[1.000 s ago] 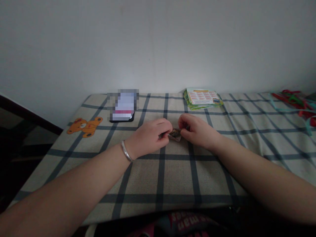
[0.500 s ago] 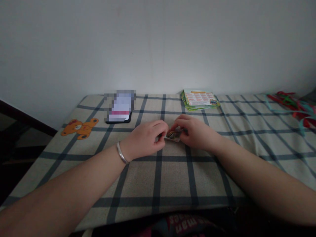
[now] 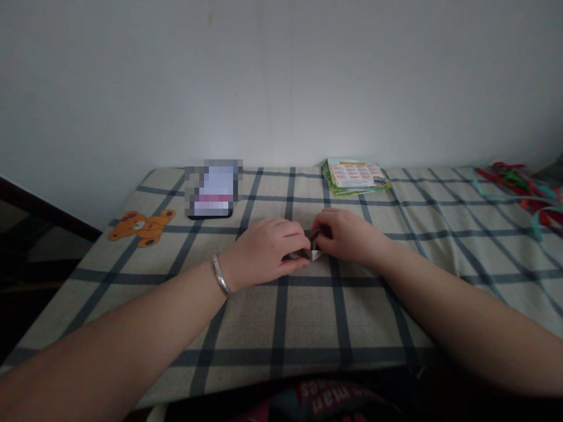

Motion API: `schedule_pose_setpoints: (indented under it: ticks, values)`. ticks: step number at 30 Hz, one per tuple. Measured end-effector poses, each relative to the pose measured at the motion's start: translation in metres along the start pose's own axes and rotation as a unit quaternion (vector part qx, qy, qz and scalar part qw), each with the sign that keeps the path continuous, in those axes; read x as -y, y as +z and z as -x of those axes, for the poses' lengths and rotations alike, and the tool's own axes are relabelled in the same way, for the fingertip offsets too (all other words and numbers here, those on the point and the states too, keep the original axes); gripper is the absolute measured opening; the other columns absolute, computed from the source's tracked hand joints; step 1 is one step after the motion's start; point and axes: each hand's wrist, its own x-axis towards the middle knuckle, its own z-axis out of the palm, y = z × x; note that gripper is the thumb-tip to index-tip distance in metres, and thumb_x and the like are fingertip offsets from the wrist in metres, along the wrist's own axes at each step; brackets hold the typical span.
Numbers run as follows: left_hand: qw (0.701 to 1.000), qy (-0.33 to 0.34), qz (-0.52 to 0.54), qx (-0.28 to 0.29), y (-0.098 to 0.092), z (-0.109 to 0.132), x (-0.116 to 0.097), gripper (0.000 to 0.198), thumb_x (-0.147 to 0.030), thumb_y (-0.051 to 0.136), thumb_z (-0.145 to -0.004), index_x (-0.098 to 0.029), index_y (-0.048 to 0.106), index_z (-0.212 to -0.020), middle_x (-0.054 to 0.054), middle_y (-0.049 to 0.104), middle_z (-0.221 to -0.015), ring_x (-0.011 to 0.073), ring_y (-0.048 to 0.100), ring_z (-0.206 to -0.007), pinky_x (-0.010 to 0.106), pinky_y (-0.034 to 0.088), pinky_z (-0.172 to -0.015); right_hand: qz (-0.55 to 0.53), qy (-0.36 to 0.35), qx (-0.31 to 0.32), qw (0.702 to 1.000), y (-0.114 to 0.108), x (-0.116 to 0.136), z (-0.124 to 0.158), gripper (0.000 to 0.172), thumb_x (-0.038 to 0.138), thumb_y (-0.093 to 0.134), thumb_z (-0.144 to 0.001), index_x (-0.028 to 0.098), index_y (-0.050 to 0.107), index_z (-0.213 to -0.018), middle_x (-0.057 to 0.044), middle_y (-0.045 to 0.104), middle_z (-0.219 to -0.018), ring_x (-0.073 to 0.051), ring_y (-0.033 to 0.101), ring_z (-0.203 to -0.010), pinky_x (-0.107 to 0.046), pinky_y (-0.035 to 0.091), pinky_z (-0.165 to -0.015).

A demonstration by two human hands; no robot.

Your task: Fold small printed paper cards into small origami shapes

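Observation:
Between my two hands, low over the checked cloth, is a small folded piece of paper [image 3: 315, 254]; only a pale edge and a dark inner side show. My left hand [image 3: 268, 249], with a silver bangle [image 3: 220, 275] at its wrist, pinches the paper from the left, thumb below and fingers above. From the other side, my right hand [image 3: 347, 235] holds it with curled fingers and thumb. Most of the paper is hidden by the fingers of both hands.
The checked tablecloth [image 3: 246, 328] covers the table up to the wall. A phone [image 3: 215, 187] with a blurred screen lies at the back left, near an orange bear picture [image 3: 143, 227]. Green printed papers [image 3: 356, 176] are stacked behind my right hand. Coloured ribbons [image 3: 523, 187] lie far right.
My left hand has shifted slightly right, closer to my right hand, and its fingers now reach over the paper. The paper's coloured face has gone from sight and a pale edge shows.

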Motion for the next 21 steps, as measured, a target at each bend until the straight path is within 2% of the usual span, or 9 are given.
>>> schedule_pose_setpoints:
  ticks: [3,8,12,14,17,21]
  values:
    - [1.0,-0.011,0.001,-0.018,0.001,0.0,0.003,0.011,-0.029,0.059,-0.087,-0.018,0.063,-0.086,0.004,0.061,-0.096,0.0179,0.057,-0.086,0.031,0.045,-0.074,0.006,0.014,0.0,1.0,-0.001,0.003,0.001,0.01,0.02,0.054,-0.075,0.018,0.064,-0.072,-0.003,0.063,-0.071,-0.013,0.05,-0.062,-0.025,0.033,-0.056]
    - [0.998,-0.015,0.059,-0.032,-0.001,-0.001,0.001,0.007,-0.017,0.056,-0.084,-0.018,0.061,-0.088,0.004,0.059,-0.096,0.0167,0.056,-0.088,0.03,0.045,-0.079,0.001,0.019,-0.033,0.999,0.001,0.008,0.002,0.01,0.021,0.053,-0.076,0.019,0.055,-0.067,-0.001,0.059,-0.064,-0.011,0.045,-0.055,-0.025,0.027,-0.051]
    - [0.993,-0.039,0.096,-0.056,-0.002,-0.001,-0.002,0.015,-0.029,0.063,-0.083,-0.017,0.059,-0.091,0.005,0.059,-0.096,0.0188,0.056,-0.09,0.033,0.046,-0.079,0.002,0.07,-0.078,0.994,0.003,0.015,0.003,0.008,0.025,0.054,-0.077,0.02,0.052,-0.071,-0.002,0.063,-0.067,-0.012,0.048,-0.056,-0.025,0.025,-0.051]
    - [0.992,-0.064,0.088,-0.064,-0.001,-0.001,-0.002,0.018,-0.034,0.063,-0.085,-0.017,0.058,-0.09,0.004,0.059,-0.096,0.0188,0.056,-0.089,0.033,0.046,-0.078,0.012,0.089,-0.092,0.992,0.003,0.017,0.003,0.007,0.025,0.055,-0.077,0.02,0.052,-0.074,-0.002,0.063,-0.069,-0.013,0.05,-0.058,-0.025,0.026,-0.051]
    - [0.99,-0.094,0.055,-0.085,0.001,-0.002,-0.001,0.015,-0.028,0.062,-0.086,-0.018,0.057,-0.096,0.004,0.058,-0.097,0.0183,0.056,-0.089,0.034,0.047,-0.08,0.017,0.081,-0.087,0.993,0.005,0.016,0.003,0.008,0.027,0.054,-0.079,0.02,0.05,-0.076,-0.002,0.062,-0.068,-0.013,0.05,-0.059,-0.025,0.026,-0.051]
    - [0.989,-0.073,0.02,-0.129,0.003,-0.001,0.0,0.016,-0.017,0.06,-0.084,-0.018,0.056,-0.099,0.005,0.057,-0.101,0.0183,0.056,-0.094,0.033,0.048,-0.083,0.022,0.056,-0.08,0.995,0.008,0.011,0.002,0.01,0.027,0.051,-0.082,0.02,0.049,-0.075,-0.002,0.061,-0.069,-0.014,0.05,-0.06,-0.025,0.028,-0.053]
